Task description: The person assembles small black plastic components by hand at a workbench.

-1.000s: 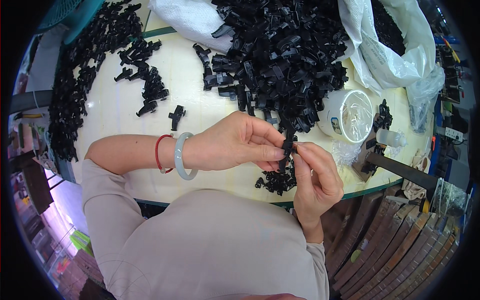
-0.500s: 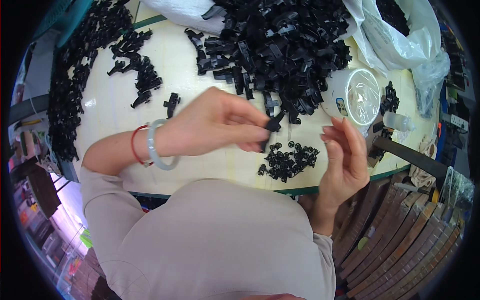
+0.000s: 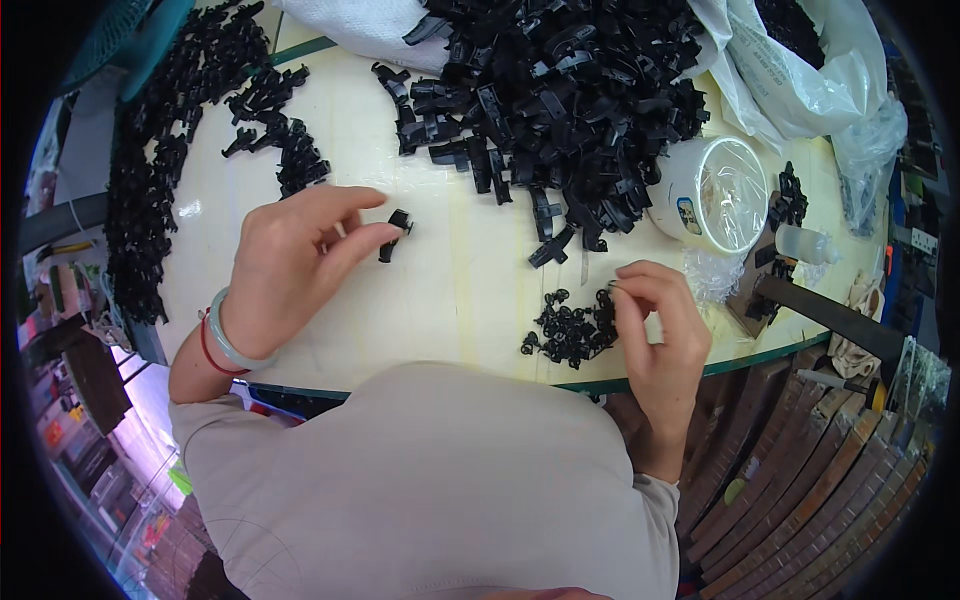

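Note:
My left hand [image 3: 295, 265] reaches out over the cream table [image 3: 460, 290]. Its fingertips pinch a black plastic clip [image 3: 397, 228] that rests on the tabletop. It wears a pale bangle and a red band at the wrist. My right hand [image 3: 660, 330] is at the near table edge, thumb and forefinger closed on a small black part [image 3: 609, 293]. That part is at the right edge of a little pile of small black parts [image 3: 565, 332]. A big heap of black clips [image 3: 560, 90] lies beyond both hands.
A white round tub [image 3: 715, 195] covered with clear film stands right of the heap, with plastic bags [image 3: 820, 70] behind it. More black clips line the table's left rim [image 3: 150, 200], with a small cluster [image 3: 290, 160] nearby. A small bottle [image 3: 805, 245] lies at far right.
The hands, joined over the small pile a second ago, have parted. My left hand carried a clip left and down to the table; my right hand dropped back to the small pile.

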Tool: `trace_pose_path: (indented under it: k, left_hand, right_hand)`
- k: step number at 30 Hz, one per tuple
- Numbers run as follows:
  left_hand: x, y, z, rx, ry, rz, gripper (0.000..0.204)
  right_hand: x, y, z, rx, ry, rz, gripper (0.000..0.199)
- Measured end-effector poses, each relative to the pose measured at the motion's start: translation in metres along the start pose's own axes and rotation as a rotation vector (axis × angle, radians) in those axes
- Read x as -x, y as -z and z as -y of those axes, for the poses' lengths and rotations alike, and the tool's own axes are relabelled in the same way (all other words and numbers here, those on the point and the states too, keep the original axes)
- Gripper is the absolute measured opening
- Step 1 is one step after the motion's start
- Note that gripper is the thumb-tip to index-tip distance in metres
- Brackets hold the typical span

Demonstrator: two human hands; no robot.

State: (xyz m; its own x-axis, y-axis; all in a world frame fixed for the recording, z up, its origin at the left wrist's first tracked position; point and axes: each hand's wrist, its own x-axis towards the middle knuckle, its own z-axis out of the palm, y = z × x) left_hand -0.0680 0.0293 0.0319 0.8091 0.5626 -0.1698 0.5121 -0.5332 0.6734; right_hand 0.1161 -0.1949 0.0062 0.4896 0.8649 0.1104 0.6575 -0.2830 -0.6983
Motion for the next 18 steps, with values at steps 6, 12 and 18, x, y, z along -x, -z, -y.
trace_pose_path:
  k: [6,12,18]
  left_hand:
    - [-0.029,-0.048,-0.029,-0.051,-0.580,-0.109,0.026]
    - [-0.041,-0.078,-0.040,-0.193,-0.674,-0.032,0.022]
    - [-0.037,-0.084,-0.042,-0.281,-0.630,0.061,0.016]
  right_hand:
    - [0.006,0.002,0.008,-0.818,-0.247,-0.170,0.009]
    - [0.014,-0.005,-0.008,-1.306,-0.386,-0.192,0.015]
    - [0.012,-0.012,-0.013,-1.613,-0.461,-0.198,0.018]
